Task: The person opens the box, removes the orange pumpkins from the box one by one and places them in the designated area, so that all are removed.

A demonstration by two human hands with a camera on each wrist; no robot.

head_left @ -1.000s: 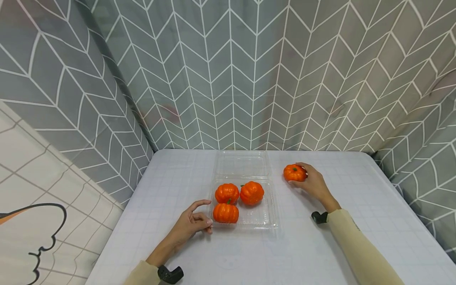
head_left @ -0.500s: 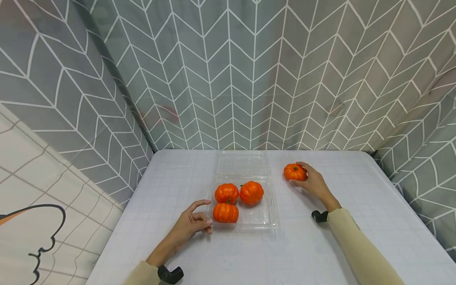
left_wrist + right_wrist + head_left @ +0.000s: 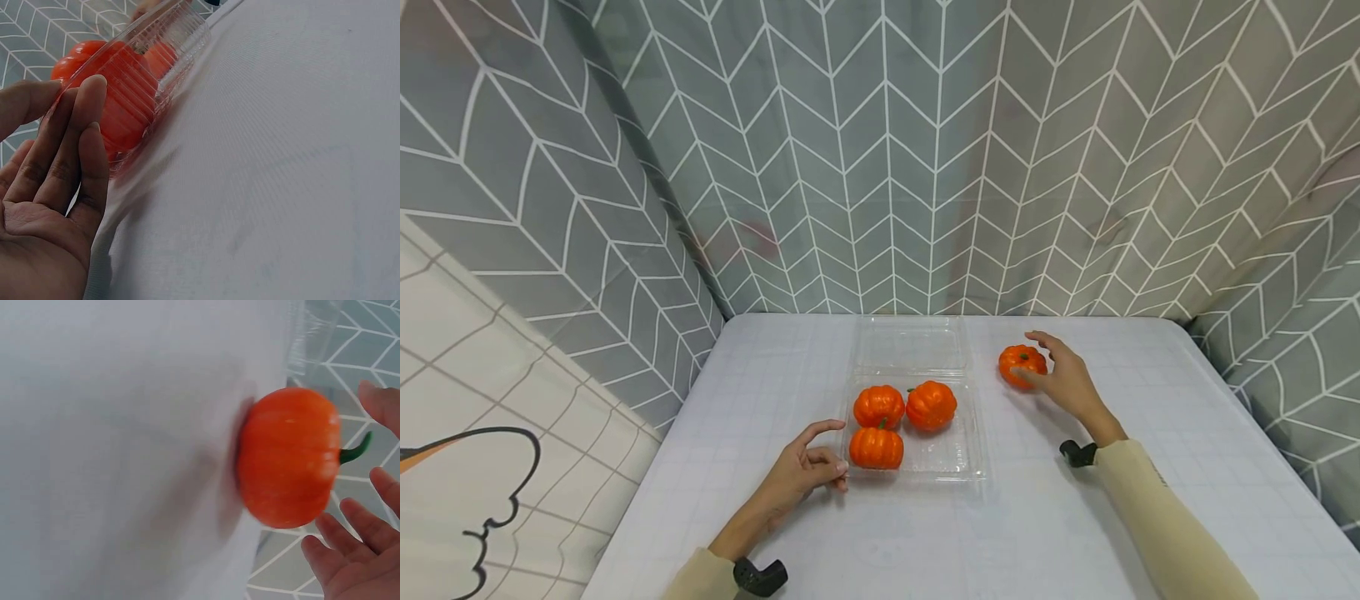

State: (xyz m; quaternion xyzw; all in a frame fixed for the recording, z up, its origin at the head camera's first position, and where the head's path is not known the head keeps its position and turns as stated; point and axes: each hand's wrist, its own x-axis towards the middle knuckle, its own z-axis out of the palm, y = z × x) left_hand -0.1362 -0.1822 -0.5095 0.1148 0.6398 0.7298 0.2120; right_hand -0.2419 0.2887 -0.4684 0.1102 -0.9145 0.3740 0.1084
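The work seems unfinished: three pumpkins (image 3: 877,448) lie in the opened clear box (image 3: 951,457) at lower middle, and one pumpkin (image 3: 1017,358) rests on the bench (image 3: 1015,533), right of middle. Beside it, your right hand (image 3: 1070,383) has its grip spread, cut off in the right wrist view. Whether your left hand (image 3: 797,471) pinches the box rim, I cannot tell.

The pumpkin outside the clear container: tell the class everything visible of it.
This pumpkin is orange, squat, gently ribbed, glossy and plastic-looking, with a curved green stem. It sits upright, stem up, on the white table, right of the clear container and apart from it. The right hand is spread around it; whether any fingertip touches it is hard to tell.
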